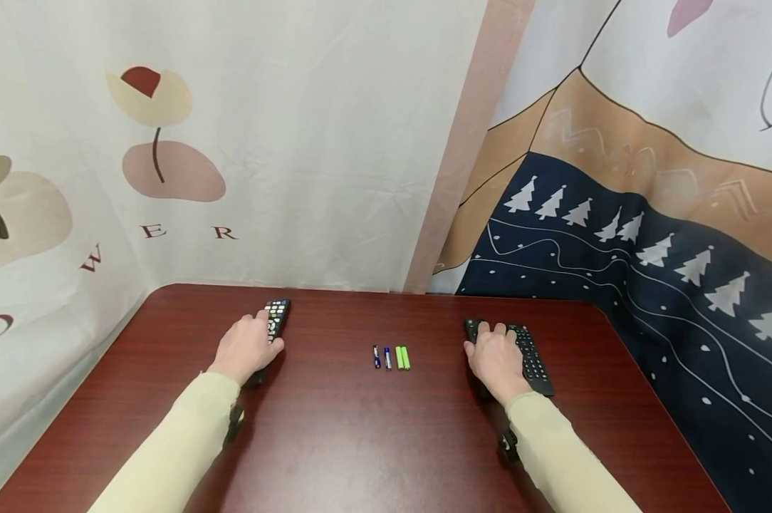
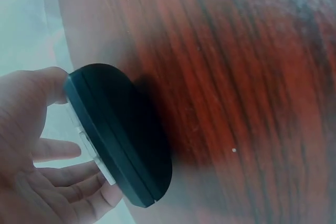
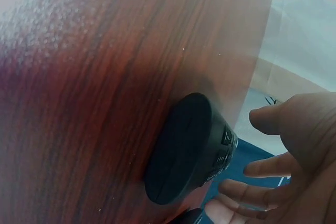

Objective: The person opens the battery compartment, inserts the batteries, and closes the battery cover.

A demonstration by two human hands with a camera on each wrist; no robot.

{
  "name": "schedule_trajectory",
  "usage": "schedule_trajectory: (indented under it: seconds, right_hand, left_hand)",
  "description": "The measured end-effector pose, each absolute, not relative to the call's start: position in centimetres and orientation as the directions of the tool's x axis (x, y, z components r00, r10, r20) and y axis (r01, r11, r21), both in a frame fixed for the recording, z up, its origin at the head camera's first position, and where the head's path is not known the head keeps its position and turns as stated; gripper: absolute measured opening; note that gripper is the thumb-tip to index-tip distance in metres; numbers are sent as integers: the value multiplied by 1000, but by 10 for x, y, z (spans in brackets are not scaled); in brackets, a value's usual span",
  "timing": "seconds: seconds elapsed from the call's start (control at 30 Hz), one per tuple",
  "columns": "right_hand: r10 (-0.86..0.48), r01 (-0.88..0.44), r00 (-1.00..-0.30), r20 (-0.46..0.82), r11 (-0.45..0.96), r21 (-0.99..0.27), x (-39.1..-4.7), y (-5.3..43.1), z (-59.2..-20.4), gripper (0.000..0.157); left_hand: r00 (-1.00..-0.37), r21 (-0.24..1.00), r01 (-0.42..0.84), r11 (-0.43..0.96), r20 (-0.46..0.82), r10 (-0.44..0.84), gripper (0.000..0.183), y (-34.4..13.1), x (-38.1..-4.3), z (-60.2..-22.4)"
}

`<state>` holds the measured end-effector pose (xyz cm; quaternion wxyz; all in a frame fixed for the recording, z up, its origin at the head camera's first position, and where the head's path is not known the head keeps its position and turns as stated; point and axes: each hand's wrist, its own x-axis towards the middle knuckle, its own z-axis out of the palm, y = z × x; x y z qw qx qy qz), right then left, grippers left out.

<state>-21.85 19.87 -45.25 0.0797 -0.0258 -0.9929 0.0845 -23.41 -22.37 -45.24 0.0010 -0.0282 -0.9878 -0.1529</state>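
My left hand [image 1: 248, 347] holds a black remote control [image 1: 275, 320] by its sides at the left of the table. In the left wrist view, the thumb is at one edge of this remote [image 2: 121, 135] and fingertips reach the opposite edge. On the right, my right hand [image 1: 496, 362] is over another black remote control [image 1: 471, 328], covering most of it. The right wrist view shows the fingers spread and relaxed, with a gap between them and the remote [image 3: 181, 150]. A third black remote control [image 1: 535, 363] lies just right of that hand.
Several small batteries lie mid-table between the hands: a dark blue one [image 1: 376, 357], a blue and silver one [image 1: 388, 358] and a green pair [image 1: 402, 358]. The dark red wooden table [image 1: 335, 442] ends at a white curtain [image 1: 322, 178] and a patterned navy one [image 1: 553, 249].
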Motion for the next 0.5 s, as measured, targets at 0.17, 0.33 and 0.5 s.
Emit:
schedule_trajectory:
  seconds: [0.17, 0.33, 0.5]
  right_hand:
    - [53, 24, -985, 163, 984, -174, -218, 197, -451, 50]
    - [40, 5, -981, 190, 983, -185, -217, 192, -449, 50]
    - [42, 1, -980, 197, 979, -205, -216, 187, -450, 50]
  left_hand:
    - [-999, 338, 50, 940, 2, 53, 72, -226, -234, -452]
    - [-999, 371, 50, 927, 7, 51, 74, -225, -235, -451]
    - [-999, 419, 49, 906, 34, 39, 73, -225, -237, -451]
